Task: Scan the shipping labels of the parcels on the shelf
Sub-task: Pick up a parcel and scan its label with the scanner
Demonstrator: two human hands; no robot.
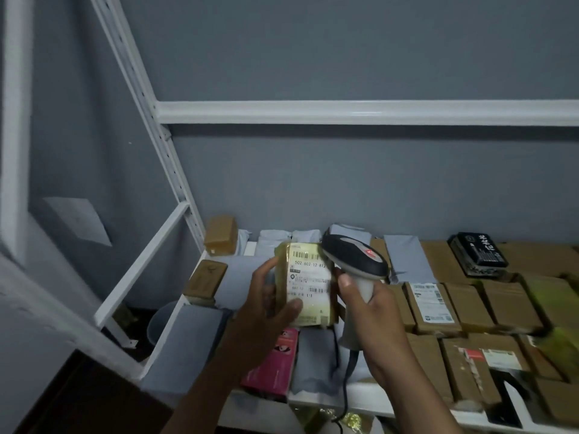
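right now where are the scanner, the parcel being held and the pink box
scanner [354,256], head view, on its dark head
held parcel [310,277], head view, on its white label
pink box [275,361], head view, on its top face

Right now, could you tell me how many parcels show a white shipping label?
3: the held parcel, one box right of the scanner, another nearer the front edge. Others may hide theirs.

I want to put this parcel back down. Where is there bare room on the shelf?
Little: the shelf shows only a bare white strip along its front edge, beside the pink box. Brown boxes crowd the right, grey mailers the left.
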